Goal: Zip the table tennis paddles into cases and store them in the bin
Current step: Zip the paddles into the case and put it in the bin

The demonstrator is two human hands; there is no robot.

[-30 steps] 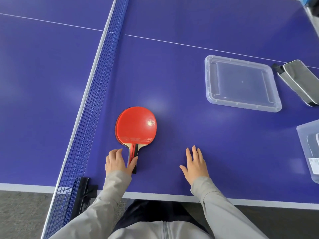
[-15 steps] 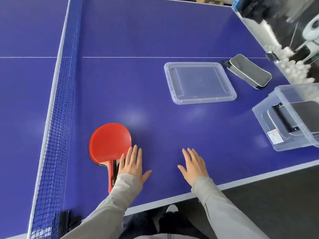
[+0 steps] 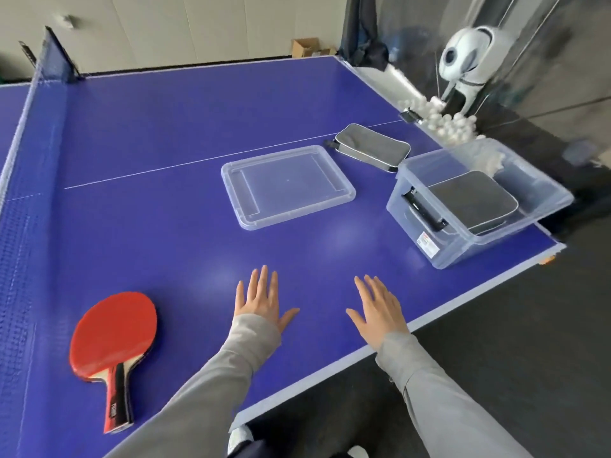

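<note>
Both hands flat with fingers spread on the blue surface (image 3: 165, 226), holding nothing: left hand (image 3: 263, 302) and right hand (image 3: 380, 309) side by side, apart. Red paddle (image 3: 114, 338) left of the left hand, untouched. Beyond the hands, clear lid (image 3: 287, 185); right of the lid, bin (image 3: 476, 206) holding a grey case (image 3: 469, 196); behind the lid, another case (image 3: 372, 147).

one red paddle (image 3: 114, 328), two grey cases (image 3: 372, 147), one clear bin (image 3: 426, 206), one lid (image 3: 287, 186), two hands (image 3: 261, 302)
</note>
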